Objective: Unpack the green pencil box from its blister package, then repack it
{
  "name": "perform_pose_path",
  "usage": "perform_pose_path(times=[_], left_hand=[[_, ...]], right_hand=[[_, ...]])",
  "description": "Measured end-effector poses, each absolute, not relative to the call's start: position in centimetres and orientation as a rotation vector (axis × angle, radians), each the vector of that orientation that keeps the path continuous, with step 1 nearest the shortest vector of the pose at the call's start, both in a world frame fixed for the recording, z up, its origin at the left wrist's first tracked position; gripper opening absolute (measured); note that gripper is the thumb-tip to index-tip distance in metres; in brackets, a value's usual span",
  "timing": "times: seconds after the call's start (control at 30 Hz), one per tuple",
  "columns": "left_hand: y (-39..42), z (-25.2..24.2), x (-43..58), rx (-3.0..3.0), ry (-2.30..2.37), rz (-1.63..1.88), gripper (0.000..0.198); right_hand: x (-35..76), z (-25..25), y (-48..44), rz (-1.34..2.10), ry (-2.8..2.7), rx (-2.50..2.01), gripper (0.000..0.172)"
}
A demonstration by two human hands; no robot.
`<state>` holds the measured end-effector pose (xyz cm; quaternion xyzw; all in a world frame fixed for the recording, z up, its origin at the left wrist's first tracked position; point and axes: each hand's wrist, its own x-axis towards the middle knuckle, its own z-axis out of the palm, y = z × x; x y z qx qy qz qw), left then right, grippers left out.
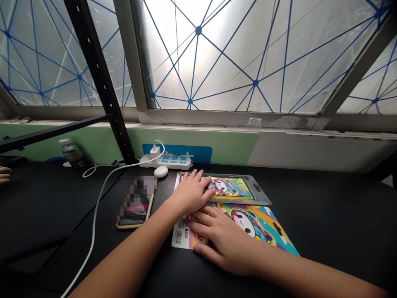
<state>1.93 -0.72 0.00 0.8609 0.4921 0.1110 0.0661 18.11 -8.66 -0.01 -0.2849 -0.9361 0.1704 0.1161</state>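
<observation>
My left hand (192,191) lies with spread fingers on the left part of a clear plastic blister pack (259,193), which has a small colourful cartoon card inside. Just below it, my right hand (221,238) rests flat on a bright printed card sleeve (279,221) that shows a cartoon character, a barcode and partly covered lettering ending in "BOX". The two items lie one behind the other on the black table, the pack farther from me. Parts of both are hidden under my fingers.
A phone (136,207) lies to the left, with a white earbud case (161,171) behind it. Farther back are a power strip (173,161) with a plugged-in charger, a white cable (96,207) and a bottle (73,154). Another person's hand (4,174) shows at the left edge.
</observation>
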Motion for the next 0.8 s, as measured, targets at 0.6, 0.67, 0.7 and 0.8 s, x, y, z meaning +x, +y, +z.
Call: perform_pose_path(times=[0.6,0.67,0.7,0.8], left_hand=[[-0.7,-0.2,2.0,2.605,1.494,0.341,0.059],[-0.6,-0.3,1.9,2.607,1.481,0.343,0.059],[-0.6,-0.3,1.8,2.608,1.473,0.346,0.059],[-0.4,-0.4,1.7,2.610,1.458,0.357,0.058]], right_hand=[[18.2,-0.8,-7.1,0.464,-2.732,-0.693,0.039],[18.3,-0.8,-7.1,0.437,-2.731,-0.661,0.038],[18.3,-0.8,-7.1,0.413,-2.732,-0.640,0.038],[18.2,-1.3,-7.1,0.303,-2.728,-0.528,0.035]])
